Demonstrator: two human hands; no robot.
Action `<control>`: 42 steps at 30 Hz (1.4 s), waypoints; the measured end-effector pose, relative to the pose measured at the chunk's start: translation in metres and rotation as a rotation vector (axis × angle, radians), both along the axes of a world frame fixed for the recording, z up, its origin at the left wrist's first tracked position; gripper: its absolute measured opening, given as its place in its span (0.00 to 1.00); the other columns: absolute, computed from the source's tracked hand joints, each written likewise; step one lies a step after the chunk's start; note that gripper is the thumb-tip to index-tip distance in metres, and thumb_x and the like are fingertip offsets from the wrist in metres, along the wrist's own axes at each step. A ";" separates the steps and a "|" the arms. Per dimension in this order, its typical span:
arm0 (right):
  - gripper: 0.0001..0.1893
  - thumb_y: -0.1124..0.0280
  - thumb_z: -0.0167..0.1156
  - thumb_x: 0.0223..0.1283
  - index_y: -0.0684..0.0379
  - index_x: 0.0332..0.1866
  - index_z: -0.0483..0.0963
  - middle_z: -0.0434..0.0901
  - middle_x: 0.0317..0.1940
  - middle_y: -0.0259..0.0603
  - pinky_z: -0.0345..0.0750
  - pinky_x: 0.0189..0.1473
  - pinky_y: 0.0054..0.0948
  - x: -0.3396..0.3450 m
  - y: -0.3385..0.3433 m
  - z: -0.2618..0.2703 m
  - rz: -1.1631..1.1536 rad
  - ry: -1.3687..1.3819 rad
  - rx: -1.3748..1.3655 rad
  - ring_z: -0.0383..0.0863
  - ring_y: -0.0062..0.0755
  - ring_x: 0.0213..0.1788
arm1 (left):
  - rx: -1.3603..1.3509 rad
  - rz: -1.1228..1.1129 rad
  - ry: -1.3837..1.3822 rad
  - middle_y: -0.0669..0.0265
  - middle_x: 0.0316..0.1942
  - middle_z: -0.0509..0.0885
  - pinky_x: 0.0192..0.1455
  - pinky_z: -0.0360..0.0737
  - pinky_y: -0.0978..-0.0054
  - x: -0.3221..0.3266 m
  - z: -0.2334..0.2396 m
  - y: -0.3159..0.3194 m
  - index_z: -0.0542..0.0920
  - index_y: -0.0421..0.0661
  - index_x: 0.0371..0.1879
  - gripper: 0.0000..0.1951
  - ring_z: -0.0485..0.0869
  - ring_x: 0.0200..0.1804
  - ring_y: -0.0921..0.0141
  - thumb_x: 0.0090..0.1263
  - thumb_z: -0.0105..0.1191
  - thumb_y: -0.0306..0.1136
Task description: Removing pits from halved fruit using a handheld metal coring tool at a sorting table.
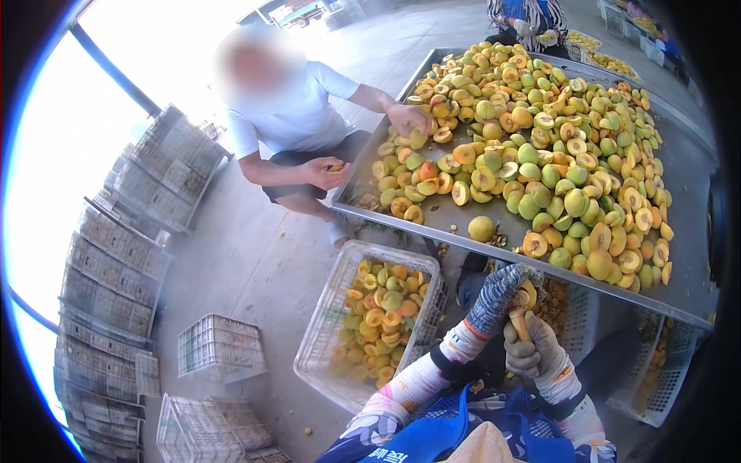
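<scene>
My left hand (499, 296), in a grey knit glove, grips a halved yellow peach (527, 294) just off the near edge of a metal table. In a paler, soiled glove, my right hand (534, 350) is closed around the wooden handle (520, 325) of a small pitting tool. The tool's working end meets the cut face of the fruit; its tip is hidden there. Beyond both hands, a large heap of green and yellow peach halves (544, 156) covers much of the metal table (440, 228).
A plastic crate (310, 347) of peach halves stands left of my arms. Under the table, another crate (582, 318) holds brown pits. A seated co-worker (301, 110) handles fruit at the left; another person (524, 29) is across the table. Stacked crates (110, 278) line the far left.
</scene>
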State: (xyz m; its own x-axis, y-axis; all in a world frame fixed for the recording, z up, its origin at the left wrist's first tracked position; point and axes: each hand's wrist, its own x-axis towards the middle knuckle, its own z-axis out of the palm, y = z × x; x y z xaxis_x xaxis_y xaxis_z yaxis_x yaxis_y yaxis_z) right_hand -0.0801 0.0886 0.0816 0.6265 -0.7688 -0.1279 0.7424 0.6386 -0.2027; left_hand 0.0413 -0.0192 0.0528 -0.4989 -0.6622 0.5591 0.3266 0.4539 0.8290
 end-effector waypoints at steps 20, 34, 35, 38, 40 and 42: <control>0.20 0.56 0.50 0.62 0.67 0.33 0.75 0.79 0.26 0.57 0.74 0.35 0.44 -0.074 0.032 -0.113 -0.204 1.764 -0.100 0.79 0.54 0.31 | -0.011 0.504 -0.832 0.55 0.50 0.79 0.57 0.72 0.67 0.124 -0.014 -0.074 0.77 0.45 0.51 0.21 0.76 0.54 0.58 0.58 0.61 0.38; 0.18 0.60 0.53 0.59 0.69 0.28 0.74 0.78 0.29 0.59 0.73 0.40 0.47 -0.065 0.028 -0.158 0.051 2.363 -0.346 0.77 0.58 0.35 | -0.036 0.299 -1.575 0.53 0.62 0.66 0.58 0.71 0.57 -0.030 -0.013 -0.166 0.63 0.48 0.63 0.37 0.72 0.59 0.55 0.55 0.59 0.51; 0.16 0.60 0.53 0.59 0.67 0.34 0.72 0.78 0.28 0.58 0.73 0.38 0.48 -0.056 0.025 -0.153 -0.029 2.334 -0.373 0.77 0.59 0.34 | -0.144 0.338 -1.561 0.53 0.59 0.69 0.57 0.73 0.58 -0.032 -0.021 -0.165 0.64 0.47 0.61 0.37 0.73 0.58 0.54 0.54 0.61 0.49; 0.16 0.60 0.52 0.60 0.64 0.40 0.72 0.78 0.29 0.57 0.73 0.37 0.49 -0.048 0.026 -0.148 -0.011 2.331 -0.407 0.77 0.59 0.33 | -0.068 0.257 -1.514 0.52 0.59 0.68 0.57 0.73 0.60 -0.030 -0.012 -0.168 0.64 0.46 0.61 0.37 0.73 0.58 0.56 0.52 0.64 0.46; 0.17 0.59 0.50 0.61 0.62 0.39 0.76 0.79 0.30 0.56 0.74 0.37 0.48 -0.053 0.032 -0.149 0.359 2.392 -0.390 0.78 0.57 0.34 | 0.031 0.292 -1.233 0.51 0.51 0.77 0.55 0.74 0.62 -0.018 -0.017 -0.169 0.71 0.44 0.56 0.33 0.78 0.52 0.54 0.51 0.64 0.46; 0.17 0.59 0.49 0.62 0.63 0.39 0.75 0.79 0.28 0.57 0.73 0.38 0.49 -0.065 0.035 -0.160 0.001 2.399 -0.327 0.78 0.58 0.34 | 0.301 0.296 -0.615 0.55 0.44 0.81 0.46 0.79 0.70 0.009 -0.035 -0.172 0.72 0.41 0.53 0.25 0.81 0.45 0.60 0.59 0.60 0.41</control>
